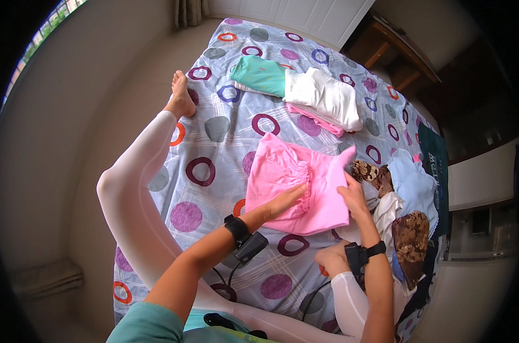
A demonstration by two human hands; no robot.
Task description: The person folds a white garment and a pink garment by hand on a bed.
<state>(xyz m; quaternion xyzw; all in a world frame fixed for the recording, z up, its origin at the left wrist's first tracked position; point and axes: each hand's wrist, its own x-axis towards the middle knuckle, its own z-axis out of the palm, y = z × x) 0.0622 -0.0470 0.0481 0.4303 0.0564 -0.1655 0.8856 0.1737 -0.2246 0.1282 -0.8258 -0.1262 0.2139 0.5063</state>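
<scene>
A pink garment (272, 176) with a gathered, ruffled band lies partly folded on the patterned bedsheet (229, 188) before me. My left hand (288, 200) rests on it with extended fingers, its fingertips at the ruffle. At the garment's right side, my right hand (353, 196) pinches the fabric between thumb and fingers. A flap of pink cloth sticks up just above that hand. The undersides of both hands are hidden.
Farther up lie a folded green garment (259, 75) and a white garment (323, 96) stacked over pink cloth (315, 120). Rumpled clothes, including a light blue garment (411, 180) and brown patterned cloth (411, 240), crowd the right. My legs flank the work area; cables run from the wrist devices.
</scene>
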